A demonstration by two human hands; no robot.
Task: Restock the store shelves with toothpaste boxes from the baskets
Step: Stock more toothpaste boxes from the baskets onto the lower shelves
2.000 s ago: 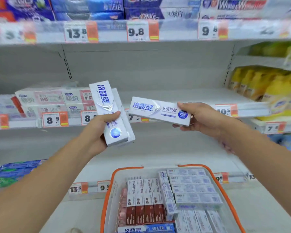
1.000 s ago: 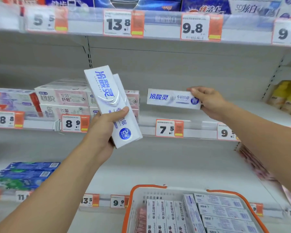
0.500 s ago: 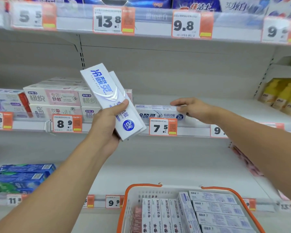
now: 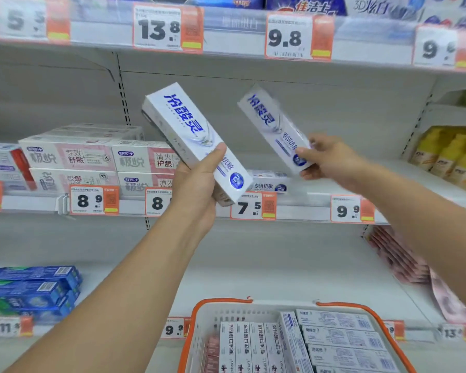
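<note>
- The left hand (image 4: 197, 192) grips a white toothpaste box (image 4: 197, 138) near its lower end, thumb curled across the printed front and fingers hidden behind; the box tilts up and to the left, blue lettering facing the camera.
- An edge of a possible second box shows behind it in the same grip, but I cannot tell for certain.
- The right hand (image 4: 331, 160) pinches a second white box (image 4: 276, 130) of the same brand at its lower end, thumb on the front face; this box also leans up and to the left and is blurred.
- The two held boxes are apart, with bare shelf backing showing between them.
- Just below and between the two grips, a matching box (image 4: 267, 181) lies flat on the middle shelf (image 4: 307, 200), its front face turned outward above the 7.5 price tag (image 4: 253, 207).
- Left of the left hand's grip, stacked pink-and-white toothpaste boxes (image 4: 73, 160) fill the same shelf above an 8.9 tag (image 4: 93, 200).
- Right of the right hand's grip, yellow packages (image 4: 449, 154) sit on a neighbouring shelf section.
- Above both grips, the top shelf edge carries 13.8 (image 4: 167, 29) and 9.8 (image 4: 297, 37) price tags.
- Below the left forearm, blue toothpaste boxes (image 4: 30, 286) are stacked on the lower shelf.
- Directly beneath the grips, a white basket with orange handles (image 4: 221, 301) holds rows of toothpaste boxes (image 4: 339, 337), some upright on edge, others lying flat.
</note>
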